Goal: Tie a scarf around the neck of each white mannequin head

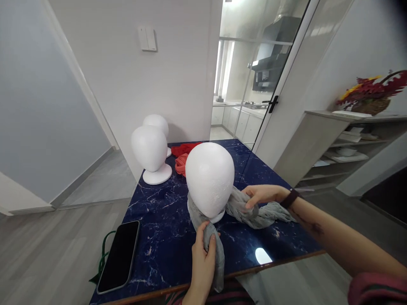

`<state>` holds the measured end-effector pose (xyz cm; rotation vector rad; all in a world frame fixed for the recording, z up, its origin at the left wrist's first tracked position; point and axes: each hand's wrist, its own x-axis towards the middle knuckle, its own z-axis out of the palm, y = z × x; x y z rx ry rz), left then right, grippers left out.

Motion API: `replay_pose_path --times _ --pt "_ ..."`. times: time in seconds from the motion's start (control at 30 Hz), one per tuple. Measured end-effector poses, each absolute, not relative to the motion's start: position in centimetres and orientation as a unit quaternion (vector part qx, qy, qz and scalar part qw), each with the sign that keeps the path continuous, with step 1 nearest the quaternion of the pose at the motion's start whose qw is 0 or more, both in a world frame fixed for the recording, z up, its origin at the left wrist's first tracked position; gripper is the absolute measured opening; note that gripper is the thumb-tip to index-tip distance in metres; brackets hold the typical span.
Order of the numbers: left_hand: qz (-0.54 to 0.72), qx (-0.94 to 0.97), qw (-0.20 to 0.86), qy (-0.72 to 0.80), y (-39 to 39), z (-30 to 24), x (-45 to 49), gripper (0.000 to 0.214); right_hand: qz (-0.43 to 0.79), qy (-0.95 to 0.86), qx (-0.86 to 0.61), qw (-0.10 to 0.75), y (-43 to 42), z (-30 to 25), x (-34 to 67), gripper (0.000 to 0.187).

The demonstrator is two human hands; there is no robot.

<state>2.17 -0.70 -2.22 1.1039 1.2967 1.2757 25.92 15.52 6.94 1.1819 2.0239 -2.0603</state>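
Observation:
A white foam mannequin head (210, 178) stands near the front of a dark blue marbled table (159, 207). A grey scarf (251, 212) is wrapped round its neck. My left hand (202, 262) is closed on one end of the scarf, which hangs over the table's front edge. My right hand (262, 195), with a dark band at the wrist, grips the other end to the right of the head.
Two more white foam heads (151, 152) stand at the table's back left, with red and orange scarves (182, 154) beside them. A black phone (120, 256) lies at the front left corner. A shelf with a flower basket (370, 99) stands on the right.

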Motion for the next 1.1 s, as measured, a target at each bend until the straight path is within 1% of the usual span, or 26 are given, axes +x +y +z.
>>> replay_pose_path --times 0.07,0.17,0.2,0.23,0.3,0.37,0.43,0.5,0.6,0.67,0.73,0.8,0.9,0.97,1.03,1.07,1.1 --pt "0.517 0.469 0.482 0.530 -0.5 -2.0 2.1 0.038 -0.642 0.670 0.366 -0.065 13.4 5.2 25.2 0.039" --pt "0.508 0.484 0.481 0.525 -0.1 -1.8 2.1 0.035 -0.509 0.708 0.431 -0.232 10.9 3.0 23.6 0.030" --pt "0.505 0.487 0.483 0.524 0.0 -1.8 2.1 0.035 -0.483 0.692 0.455 -0.283 10.1 2.5 23.0 0.028" --pt "0.503 0.490 0.485 0.521 0.0 -1.8 2.0 0.035 -0.492 0.659 0.473 -0.315 9.3 2.0 22.3 0.028" --pt "0.505 0.492 0.493 0.511 0.0 -1.9 2.0 0.037 -0.601 0.559 0.473 -0.320 7.6 1.2 20.7 0.032" --pt "0.512 0.481 0.511 0.495 -0.1 -1.9 2.1 0.040 -0.722 0.455 0.425 -0.302 6.0 0.8 18.9 0.037" --pt "0.521 0.452 0.540 0.483 -0.2 -1.9 2.1 0.042 -0.777 0.387 0.370 -0.331 4.6 0.7 17.1 0.037" --pt "0.527 0.414 0.572 0.473 -0.4 -1.9 2.2 0.045 -0.786 0.345 0.338 -0.386 3.3 0.9 15.5 0.035" --pt "0.523 0.380 0.612 0.455 -0.4 -1.9 2.2 0.052 -0.768 0.310 0.333 -0.451 1.7 1.5 13.7 0.034" --pt "0.506 0.375 0.635 0.447 -0.3 -1.9 2.2 0.063 -0.746 0.312 0.337 -0.483 1.1 1.8 12.9 0.037" --pt "0.495 0.374 0.640 0.453 -0.1 -1.9 2.2 0.066 -0.706 0.352 0.353 -0.502 0.8 1.8 12.5 0.040" --pt "0.500 0.377 0.623 0.468 0.2 -2.0 2.1 0.058 -0.623 0.460 0.396 -0.494 0.9 1.8 12.8 0.038" --pt "0.523 0.366 0.596 0.487 0.6 -2.3 1.9 0.044 -0.403 0.641 0.492 -0.429 1.4 1.5 15.1 0.036" --pt "0.534 0.348 0.595 0.490 0.9 -2.5 1.8 0.039 -0.301 0.722 0.510 -0.357 1.7 1.2 17.4 0.046" --pt "0.544 0.331 0.601 0.483 1.0 -2.5 1.8 0.036 -0.269 0.785 0.489 -0.270 1.8 0.5 19.5 0.066" --pt "0.548 0.323 0.605 0.479 1.0 -2.5 1.8 0.035 -0.258 0.808 0.478 -0.229 1.8 0.1 20.4 0.073" --pt "0.550 0.315 0.610 0.475 1.0 -2.5 1.9 0.034 -0.238 0.821 0.479 -0.200 1.7 -0.4 21.1 0.076"
